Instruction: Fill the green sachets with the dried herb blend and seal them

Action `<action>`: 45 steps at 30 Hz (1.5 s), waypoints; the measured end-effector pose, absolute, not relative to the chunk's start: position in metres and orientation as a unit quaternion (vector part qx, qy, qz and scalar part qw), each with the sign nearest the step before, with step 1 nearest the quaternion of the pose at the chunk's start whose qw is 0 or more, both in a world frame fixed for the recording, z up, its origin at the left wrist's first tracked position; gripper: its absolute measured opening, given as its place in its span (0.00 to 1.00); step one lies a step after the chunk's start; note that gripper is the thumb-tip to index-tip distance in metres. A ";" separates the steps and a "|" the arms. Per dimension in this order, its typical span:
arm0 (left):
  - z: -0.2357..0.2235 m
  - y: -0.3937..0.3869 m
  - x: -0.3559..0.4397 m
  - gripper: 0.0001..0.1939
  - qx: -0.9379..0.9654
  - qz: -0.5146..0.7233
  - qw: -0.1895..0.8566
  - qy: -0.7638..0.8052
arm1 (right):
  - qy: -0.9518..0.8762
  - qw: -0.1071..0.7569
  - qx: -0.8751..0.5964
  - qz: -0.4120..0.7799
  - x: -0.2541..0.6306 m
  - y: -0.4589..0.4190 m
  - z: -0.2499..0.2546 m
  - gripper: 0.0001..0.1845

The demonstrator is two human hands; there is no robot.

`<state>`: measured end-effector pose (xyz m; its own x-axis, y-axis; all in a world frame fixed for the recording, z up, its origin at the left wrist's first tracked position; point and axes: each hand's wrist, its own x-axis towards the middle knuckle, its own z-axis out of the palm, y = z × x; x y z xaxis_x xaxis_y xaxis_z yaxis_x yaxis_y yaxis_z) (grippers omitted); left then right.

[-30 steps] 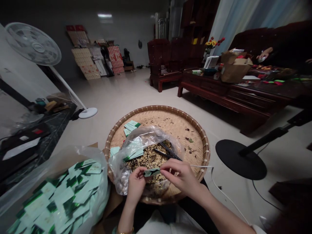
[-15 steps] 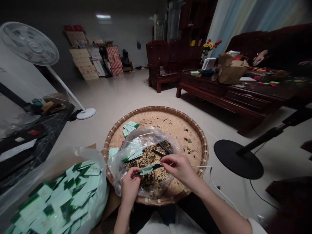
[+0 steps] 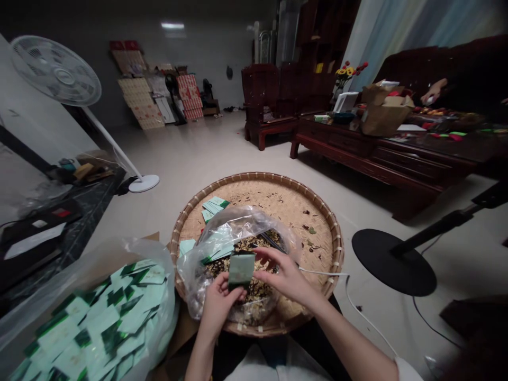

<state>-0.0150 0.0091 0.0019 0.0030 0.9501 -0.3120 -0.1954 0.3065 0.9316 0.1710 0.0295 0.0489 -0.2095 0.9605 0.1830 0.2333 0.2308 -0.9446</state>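
Pkt (image 3: 241, 269) sits just above my L hand (image 3: 219, 302), low edge in grip, over bag (image 3: 248, 212) toward near rim of tray (image 3: 338, 227). Pkt back + some L fingers hidden; bag contents partly blocked, pkt print unreadable. L clamped on pkt, thumb in front. R hand (image 3: 286, 276): thumb + index apart at pkt's R edge, can't tell if touching.

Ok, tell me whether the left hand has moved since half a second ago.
Yes, the left hand has shifted right, judged against the tray's rim.
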 end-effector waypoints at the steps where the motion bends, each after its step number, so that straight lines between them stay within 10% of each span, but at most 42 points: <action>1: 0.004 0.007 -0.012 0.20 0.362 0.450 0.627 0.522 | -0.647 0.429 -0.462 0.428 0.166 0.032 0.045 0.21; 4: 0.012 0.002 -0.007 0.23 0.375 0.424 0.653 0.504 | -0.596 0.402 -0.493 0.490 0.155 0.038 0.029 0.10; 15: 0.010 0.005 0.003 0.20 0.345 0.459 0.620 0.534 | -0.475 0.420 -0.501 0.589 0.151 0.034 0.000 0.18; 34: 0.028 -0.004 -0.007 0.15 0.564 0.468 0.438 0.520 | -0.826 0.462 -0.313 0.077 0.177 -0.016 0.074 0.12; 45: 0.020 -0.010 -0.005 0.10 0.572 0.412 0.481 0.521 | -0.832 0.390 -0.377 0.121 0.163 -0.006 0.075 0.06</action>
